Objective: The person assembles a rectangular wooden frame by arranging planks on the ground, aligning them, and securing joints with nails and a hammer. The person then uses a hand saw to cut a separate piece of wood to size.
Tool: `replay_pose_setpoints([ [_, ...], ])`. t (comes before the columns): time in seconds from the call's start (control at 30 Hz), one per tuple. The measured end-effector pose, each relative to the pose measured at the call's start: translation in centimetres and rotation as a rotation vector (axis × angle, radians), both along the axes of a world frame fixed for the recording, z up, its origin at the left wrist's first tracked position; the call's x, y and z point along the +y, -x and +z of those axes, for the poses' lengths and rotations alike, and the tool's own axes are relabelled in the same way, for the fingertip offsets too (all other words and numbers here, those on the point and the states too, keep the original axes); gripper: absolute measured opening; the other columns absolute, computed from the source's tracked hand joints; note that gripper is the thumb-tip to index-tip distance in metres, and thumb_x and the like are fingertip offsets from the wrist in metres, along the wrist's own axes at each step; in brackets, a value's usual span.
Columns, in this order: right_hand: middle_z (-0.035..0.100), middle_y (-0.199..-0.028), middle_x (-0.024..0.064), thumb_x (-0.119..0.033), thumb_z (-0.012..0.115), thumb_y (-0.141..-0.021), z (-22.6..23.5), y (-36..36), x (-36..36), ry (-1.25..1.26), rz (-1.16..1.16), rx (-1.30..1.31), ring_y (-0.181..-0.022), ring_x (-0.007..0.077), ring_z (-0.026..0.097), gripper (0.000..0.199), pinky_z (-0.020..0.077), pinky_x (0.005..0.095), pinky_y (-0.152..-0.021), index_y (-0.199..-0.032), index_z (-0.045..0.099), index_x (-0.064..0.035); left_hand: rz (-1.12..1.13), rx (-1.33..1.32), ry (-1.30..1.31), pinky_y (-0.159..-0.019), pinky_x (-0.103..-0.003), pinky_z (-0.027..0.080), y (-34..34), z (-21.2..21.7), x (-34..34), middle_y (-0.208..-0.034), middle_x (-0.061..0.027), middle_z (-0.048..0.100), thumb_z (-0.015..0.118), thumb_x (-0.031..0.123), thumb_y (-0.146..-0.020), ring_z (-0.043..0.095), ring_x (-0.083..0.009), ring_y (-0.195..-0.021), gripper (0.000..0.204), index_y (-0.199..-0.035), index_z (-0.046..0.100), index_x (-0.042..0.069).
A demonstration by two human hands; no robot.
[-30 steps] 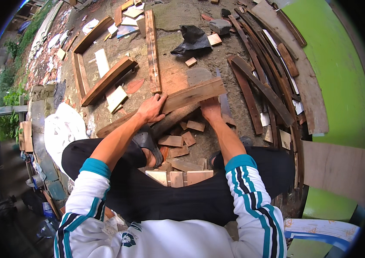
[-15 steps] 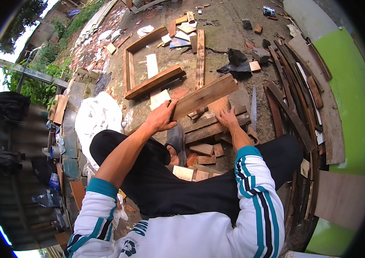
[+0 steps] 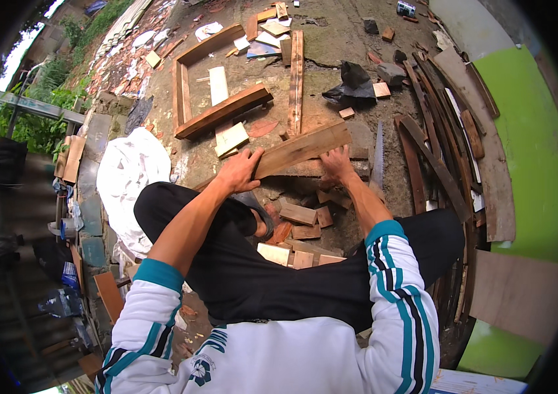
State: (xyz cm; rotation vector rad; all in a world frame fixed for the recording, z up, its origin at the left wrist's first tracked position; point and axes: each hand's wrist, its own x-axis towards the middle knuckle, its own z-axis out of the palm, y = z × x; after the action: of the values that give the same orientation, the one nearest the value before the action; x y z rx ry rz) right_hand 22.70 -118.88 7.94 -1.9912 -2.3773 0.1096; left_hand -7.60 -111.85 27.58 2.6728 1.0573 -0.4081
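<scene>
Wooden plank (image 3: 302, 151) slants from the person's left hand (image 3: 239, 172) to just past the right hand (image 3: 337, 165). The left hand is clamped on the plank; the hands are apart. The right hand is at the plank's near edge; whether it grips the plank or only touches it cannot be told. A handsaw (image 3: 377, 156) lies right of the right hand, wood offcuts (image 3: 299, 213) nearer the body between both hands, a three-sided wooden frame (image 3: 223, 113) beyond the left.
</scene>
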Motion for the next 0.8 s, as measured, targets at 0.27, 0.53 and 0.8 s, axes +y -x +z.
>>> replay_pose_setpoints([
  [0.27, 0.067, -0.125, 0.0133, -0.031, 0.08, -0.069, -5.8, -0.9, 2.3, 0.092, 0.086, 0.12, -0.119, 0.0351, 0.061, 0.056, 0.0435, 0.0496, -0.107, -0.119, 0.068, -0.0088, -0.081, -0.098, 0.113, -0.094, -0.05, 0.049, 1.2, -4.2, 3.3, -0.119, -0.0219, 0.05, 0.083, 0.027, -0.074, 0.056, -0.0425, -0.111, 0.095, -0.152, 0.03, 0.013],
  [0.53, 0.062, -0.132, 0.011, -0.03, 0.066, -0.085, -6.6, 2.1, -0.7, 0.061, 0.034, -0.026, -0.129, 0.0344, 0.052, 0.046, 0.0362, 0.053, -0.112, -0.128, 0.065, -0.0127, -0.042, -0.011, 0.18, -0.095, -0.049, 0.049, 1.8, -9.6, 4.8, -0.12, -0.0217, 0.051, 0.083, 0.024, -0.074, 0.056, -0.0421, -0.111, 0.096, -0.152, 0.03, 0.013],
  [0.8, 0.044, -0.149, 0.0137, -0.03, 0.074, -0.08, -4.6, -0.7, 0.4, 0.309, 0.134, -0.157, -0.14, 0.036, 0.036, 0.056, 0.0283, 0.0576, -0.115, -0.131, 0.062, -0.0111, -0.025, -0.018, 0.229, -0.095, -0.048, 0.049, 4.4, -12.0, 4.6, -0.119, -0.0216, 0.051, 0.084, 0.024, -0.074, 0.057, -0.0414, -0.111, 0.097, -0.153, 0.028, 0.011],
])
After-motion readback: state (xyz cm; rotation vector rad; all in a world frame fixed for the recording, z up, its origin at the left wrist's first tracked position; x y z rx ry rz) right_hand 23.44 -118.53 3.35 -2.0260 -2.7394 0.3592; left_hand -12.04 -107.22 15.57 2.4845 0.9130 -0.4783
